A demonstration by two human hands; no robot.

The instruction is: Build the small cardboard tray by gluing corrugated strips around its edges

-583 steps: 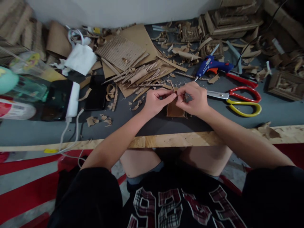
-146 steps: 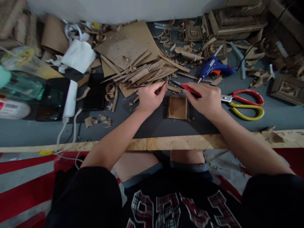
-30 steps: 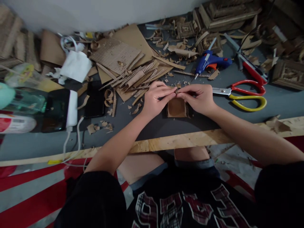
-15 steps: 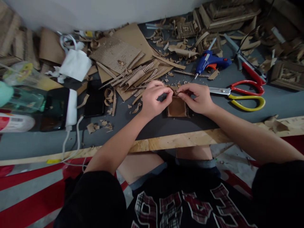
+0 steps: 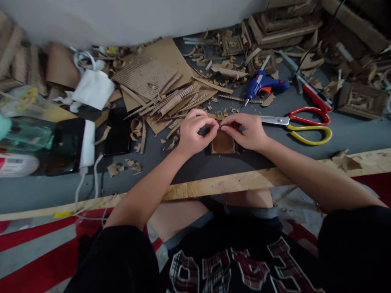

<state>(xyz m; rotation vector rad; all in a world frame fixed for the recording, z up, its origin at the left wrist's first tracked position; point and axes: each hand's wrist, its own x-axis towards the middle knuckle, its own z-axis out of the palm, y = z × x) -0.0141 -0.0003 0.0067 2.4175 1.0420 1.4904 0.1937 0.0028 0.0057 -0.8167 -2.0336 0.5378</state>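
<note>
My left hand (image 5: 197,132) and my right hand (image 5: 246,130) meet at the fingertips over the table. Thumb and forefinger of each are closed in a pinch on a small strip of brown cardboard (image 5: 219,123), mostly covered by the fingers. Directly below lies a small square cardboard frame (image 5: 224,146) with corrugated edging along its sides; its far edge is hidden by my hands. Right of my right hand are scissors (image 5: 310,126) with one red and one yellow handle. Beyond it rests a blue glue gun (image 5: 262,84), its nozzle pointing toward me.
Corrugated cardboard sheets (image 5: 146,75) and cut strips (image 5: 174,103) are heaped behind my left hand. At left are a black phone (image 5: 117,132), a white roll (image 5: 94,89) and bottles (image 5: 29,134). A red-handled cutter (image 5: 316,91) and cardboard frames (image 5: 362,101) lie at right.
My fingertips have come slightly closer together, covering more of the strip. The whole view has shifted a little; the square frame and tools stay in place on the table.
</note>
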